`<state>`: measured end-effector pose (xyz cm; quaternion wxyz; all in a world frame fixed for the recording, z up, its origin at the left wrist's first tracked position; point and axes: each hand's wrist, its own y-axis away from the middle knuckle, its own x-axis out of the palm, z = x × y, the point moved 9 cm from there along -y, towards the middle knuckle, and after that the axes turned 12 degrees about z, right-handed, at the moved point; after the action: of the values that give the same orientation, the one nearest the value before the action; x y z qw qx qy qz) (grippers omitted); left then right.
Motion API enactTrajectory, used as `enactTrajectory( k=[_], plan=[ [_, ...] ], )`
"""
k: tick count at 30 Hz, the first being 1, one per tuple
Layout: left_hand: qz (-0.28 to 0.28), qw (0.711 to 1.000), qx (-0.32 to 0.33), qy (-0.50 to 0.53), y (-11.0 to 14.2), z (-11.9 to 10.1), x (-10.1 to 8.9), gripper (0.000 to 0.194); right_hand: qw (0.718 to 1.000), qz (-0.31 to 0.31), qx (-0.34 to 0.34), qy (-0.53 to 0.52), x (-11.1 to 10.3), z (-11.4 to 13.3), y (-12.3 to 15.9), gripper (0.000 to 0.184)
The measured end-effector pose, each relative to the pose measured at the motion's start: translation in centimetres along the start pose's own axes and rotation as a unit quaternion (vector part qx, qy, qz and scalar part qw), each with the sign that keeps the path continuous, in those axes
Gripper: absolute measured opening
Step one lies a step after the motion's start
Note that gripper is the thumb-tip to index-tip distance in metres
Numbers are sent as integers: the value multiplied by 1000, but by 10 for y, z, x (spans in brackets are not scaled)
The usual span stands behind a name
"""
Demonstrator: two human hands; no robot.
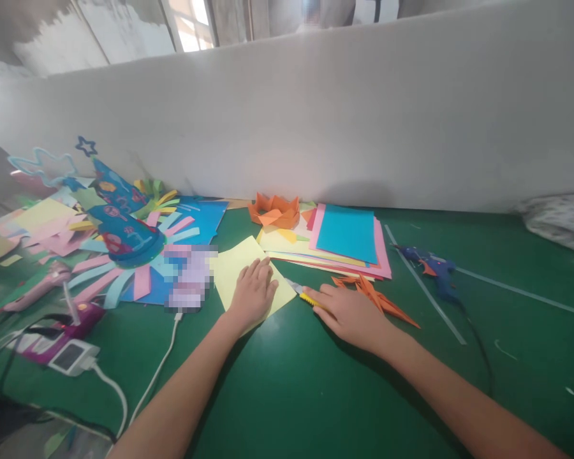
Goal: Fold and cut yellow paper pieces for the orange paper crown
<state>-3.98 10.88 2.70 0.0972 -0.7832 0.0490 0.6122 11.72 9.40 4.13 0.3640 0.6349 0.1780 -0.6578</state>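
Left hand (253,290) lies palm-down, unclenched, on a pale yellow sheet (234,264), partly hiding it, short of the green table's (287,389) far edge. Right hand (351,312) grips a yellow cutter (309,298) — handle mostly covered. Pixelated thing (190,277) left of the sheet — can't tell.

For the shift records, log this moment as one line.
Left hand: on pale yellow sheet | Right hand: holding yellow cutter, blade by sheet's edge | Beyond: paper stack, orange folded paper | Right: blue glue gun

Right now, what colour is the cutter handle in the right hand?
The cutter handle is yellow; it shows best in the head view.
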Motion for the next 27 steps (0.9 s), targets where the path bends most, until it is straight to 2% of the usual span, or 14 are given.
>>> enactTrajectory(
  k=[7, 12, 15, 21, 27],
  plan=[
    [13, 999, 45, 19, -4, -6, -7, 14, 998, 2, -43, -44, 6, 5, 21, 40],
    [-23, 1000, 17, -9, -10, 0, -6, 20, 999, 3, -35, -25, 10, 8, 18, 39],
    [-28, 999, 21, -16, -9, 1, -1, 24, 1000, 5, -27, -7, 10, 11, 13, 39],
    [-19, 1000, -12, -16, -5, 7, 3, 27, 1000, 5, -2, 9, 7, 14, 12, 40],
    [-37, 998, 45, -22, 1, -9, -6, 25, 999, 10, -32, -24, 14, 6, 23, 42]
  ],
)
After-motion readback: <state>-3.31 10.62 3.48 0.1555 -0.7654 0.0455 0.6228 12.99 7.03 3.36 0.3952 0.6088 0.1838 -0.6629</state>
